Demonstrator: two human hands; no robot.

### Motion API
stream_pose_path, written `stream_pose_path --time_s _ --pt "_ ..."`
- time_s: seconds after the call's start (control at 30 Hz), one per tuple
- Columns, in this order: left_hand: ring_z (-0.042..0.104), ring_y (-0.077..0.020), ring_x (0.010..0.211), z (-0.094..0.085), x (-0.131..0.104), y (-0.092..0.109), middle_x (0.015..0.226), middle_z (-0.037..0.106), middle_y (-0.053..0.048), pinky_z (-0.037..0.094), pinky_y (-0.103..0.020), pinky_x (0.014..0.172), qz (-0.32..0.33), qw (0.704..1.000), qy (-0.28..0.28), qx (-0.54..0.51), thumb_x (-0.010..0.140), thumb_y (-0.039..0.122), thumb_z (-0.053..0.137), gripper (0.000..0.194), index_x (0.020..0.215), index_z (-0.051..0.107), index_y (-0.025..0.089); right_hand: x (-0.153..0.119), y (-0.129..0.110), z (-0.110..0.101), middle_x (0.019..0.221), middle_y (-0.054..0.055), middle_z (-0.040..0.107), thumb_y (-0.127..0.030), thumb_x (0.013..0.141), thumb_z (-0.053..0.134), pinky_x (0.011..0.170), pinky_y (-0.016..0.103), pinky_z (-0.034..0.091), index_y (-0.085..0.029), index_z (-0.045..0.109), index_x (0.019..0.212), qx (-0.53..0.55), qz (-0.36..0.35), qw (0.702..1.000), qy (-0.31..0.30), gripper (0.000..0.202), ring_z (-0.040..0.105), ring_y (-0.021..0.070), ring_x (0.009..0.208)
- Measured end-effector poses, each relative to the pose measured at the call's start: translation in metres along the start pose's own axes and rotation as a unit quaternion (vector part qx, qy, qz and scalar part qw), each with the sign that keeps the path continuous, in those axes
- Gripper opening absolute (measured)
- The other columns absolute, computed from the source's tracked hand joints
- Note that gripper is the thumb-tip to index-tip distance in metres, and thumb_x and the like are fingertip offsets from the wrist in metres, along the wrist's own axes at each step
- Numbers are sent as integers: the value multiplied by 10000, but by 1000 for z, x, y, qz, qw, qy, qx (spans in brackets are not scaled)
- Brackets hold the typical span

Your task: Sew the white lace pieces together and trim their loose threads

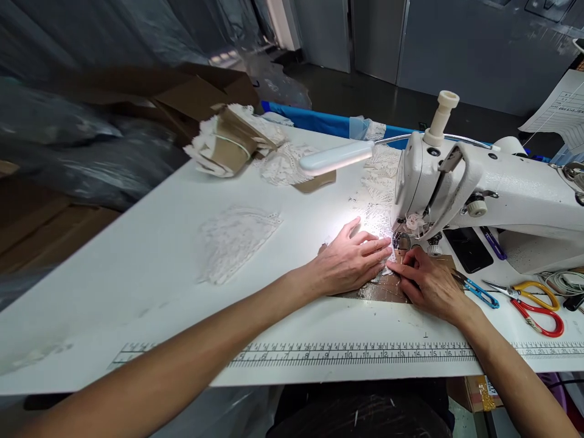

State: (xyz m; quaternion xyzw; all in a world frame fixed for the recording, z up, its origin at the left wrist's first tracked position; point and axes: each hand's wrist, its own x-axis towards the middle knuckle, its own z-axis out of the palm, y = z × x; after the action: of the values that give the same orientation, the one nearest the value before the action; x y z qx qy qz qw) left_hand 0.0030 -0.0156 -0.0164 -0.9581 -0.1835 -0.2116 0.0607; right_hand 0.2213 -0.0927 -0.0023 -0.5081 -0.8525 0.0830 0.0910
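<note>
White lace fabric (378,216) lies under the needle area of a white sewing machine (493,182), lit by a lamp (336,158). My left hand (353,260) rests flat on the lace just left of the needle, fingers stretched out towards it. In front of the needle my right hand (422,278) has its thumb and index finger at the lace's near edge, the other fingers curled; whether it pinches the edge is too small to tell. Beneath both hands is a brown-taped plate (369,293).
A separate lace piece (237,243) lies at left, with a tied lace bundle (232,143) behind it. Right of my right hand are blue snips (481,293), scissors (541,307) and a phone (469,249). A printed ruler (365,354) runs along the front edge.
</note>
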Motion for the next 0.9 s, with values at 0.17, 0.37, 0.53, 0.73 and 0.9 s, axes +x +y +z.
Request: stream_pose_path --time_s 0.17,0.37,0.53,0.73,0.9 --pt "645 -248 941 -2 1 0 1211 707 -87 421 -583 981 12 1000 10 9 1032 271 390 310 1160 653 167 0 0 0 1055 104 617 -198 930 514 727 320 534 -250 654 1286 0 2 1000 -3 386 615 220 907" --pt "655 -256 944 -1 1 1 1228 701 -97 448 -599 970 12 1000 6 13 1035 272 376 332 1190 641 146 -1 2 3 1040 100 616 -194 922 516 702 310 519 -261 665 1272 -2 -13 1000 20 385 611 214 880" --pt "658 -267 955 0 0 1 1237 698 -101 442 -620 982 9 1000 0 9 1032 277 372 344 1196 641 137 -1 3 4 1026 90 616 -195 924 522 717 315 522 -273 667 1263 -1 -16 1000 27 377 608 207 869" --pt "646 -272 1001 -1 1 3 1253 689 -102 414 -613 1013 0 1000 -13 7 1036 290 365 354 1208 639 148 -1 4 6 1026 86 614 -176 913 514 667 287 513 -266 670 1263 -1 -15 999 34 394 603 188 825" --pt "634 -273 1019 -4 1 4 1291 666 -107 410 -583 1008 -7 999 -33 7 1049 308 328 389 1226 624 127 -1 3 6 1013 83 617 -180 905 549 644 284 502 -276 701 1226 -8 -14 999 52 368 591 179 771"
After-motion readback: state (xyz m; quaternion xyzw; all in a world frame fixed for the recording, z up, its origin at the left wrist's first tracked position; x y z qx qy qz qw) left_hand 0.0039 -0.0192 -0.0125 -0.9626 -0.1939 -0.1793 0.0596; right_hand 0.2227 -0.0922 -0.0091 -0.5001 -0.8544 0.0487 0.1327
